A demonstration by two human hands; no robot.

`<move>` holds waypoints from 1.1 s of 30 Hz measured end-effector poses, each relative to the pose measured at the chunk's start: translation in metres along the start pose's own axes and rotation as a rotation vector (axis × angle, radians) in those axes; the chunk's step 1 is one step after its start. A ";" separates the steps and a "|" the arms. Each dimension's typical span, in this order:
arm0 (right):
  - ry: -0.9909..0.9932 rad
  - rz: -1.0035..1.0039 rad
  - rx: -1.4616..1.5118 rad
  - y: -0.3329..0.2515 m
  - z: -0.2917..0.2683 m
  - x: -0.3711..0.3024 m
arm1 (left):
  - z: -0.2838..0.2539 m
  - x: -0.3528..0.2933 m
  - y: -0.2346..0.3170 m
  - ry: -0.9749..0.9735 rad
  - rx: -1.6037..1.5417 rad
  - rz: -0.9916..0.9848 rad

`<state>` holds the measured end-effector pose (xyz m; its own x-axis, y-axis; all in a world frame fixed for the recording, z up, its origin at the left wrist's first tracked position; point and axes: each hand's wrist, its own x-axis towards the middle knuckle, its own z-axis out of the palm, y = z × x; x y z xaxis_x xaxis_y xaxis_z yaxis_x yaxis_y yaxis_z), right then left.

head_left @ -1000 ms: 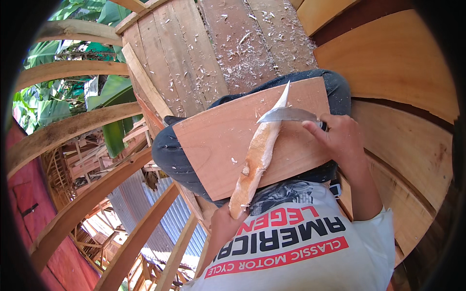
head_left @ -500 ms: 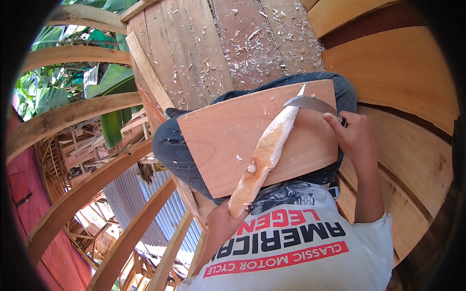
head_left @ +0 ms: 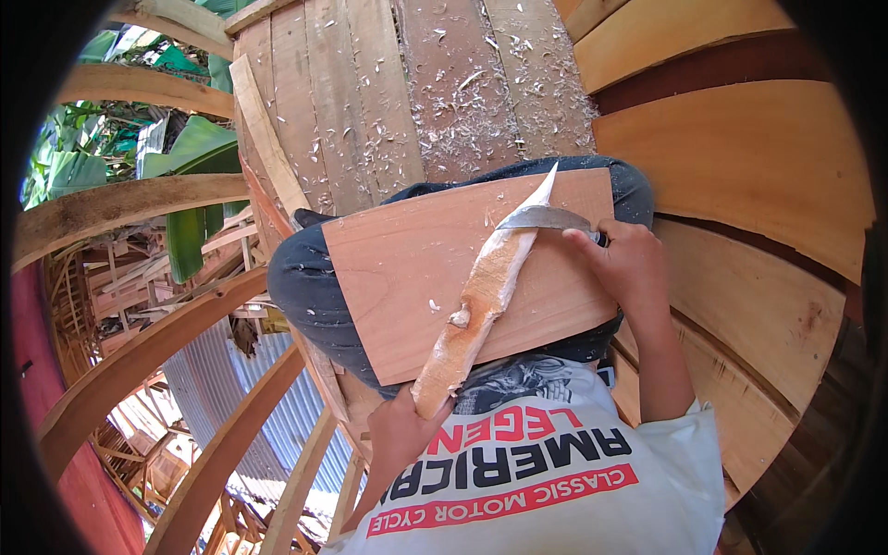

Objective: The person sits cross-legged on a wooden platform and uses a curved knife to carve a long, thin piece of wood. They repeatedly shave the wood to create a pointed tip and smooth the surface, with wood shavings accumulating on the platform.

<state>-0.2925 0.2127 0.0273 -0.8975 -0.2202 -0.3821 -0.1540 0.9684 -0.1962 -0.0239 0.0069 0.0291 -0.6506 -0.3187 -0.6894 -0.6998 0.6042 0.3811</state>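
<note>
A long carved piece of root or wood [head_left: 486, 296], brown on its face with whittled white edges and a pointed far tip, slants across a flat wooden board [head_left: 388, 277] on my lap. Its near, thick end is gripped by my left hand [head_left: 404, 427], close to my shirt. My right hand [head_left: 629, 259] is closed round the handle of a curved knife [head_left: 548, 217]. The blade lies across the piece below its tip, touching it. Most of the knife's handle is hidden in my fingers. A small pale chip [head_left: 435, 305] rests on the board.
Crossed legs in dark trousers [head_left: 314, 296] bear the board. Beyond lies a plank floor [head_left: 370, 102] strewn with pale shavings [head_left: 462, 111]. Curved wooden planks [head_left: 731, 157] rise on the right. Wooden ribs [head_left: 139, 208] stand at the left, with leaves and corrugated metal sheets [head_left: 231, 398] past them.
The knife has come nearer along the piece, from close to its tip to lower down, with my right hand. The whole view has shifted a little.
</note>
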 end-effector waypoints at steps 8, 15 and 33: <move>0.049 -0.007 -0.017 0.000 0.009 0.002 | 0.007 0.000 -0.003 0.078 -0.036 0.065; 0.042 -0.040 -0.024 -0.001 0.012 0.001 | 0.008 -0.008 -0.007 0.083 -0.018 0.039; 0.061 0.062 0.059 0.000 -0.005 -0.018 | 0.011 -0.052 -0.027 0.130 0.009 -0.139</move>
<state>-0.2781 0.2172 0.0384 -0.9283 -0.1505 -0.3399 -0.0741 0.9710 -0.2274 0.0320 0.0152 0.0476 -0.5807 -0.4911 -0.6494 -0.7835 0.5537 0.2819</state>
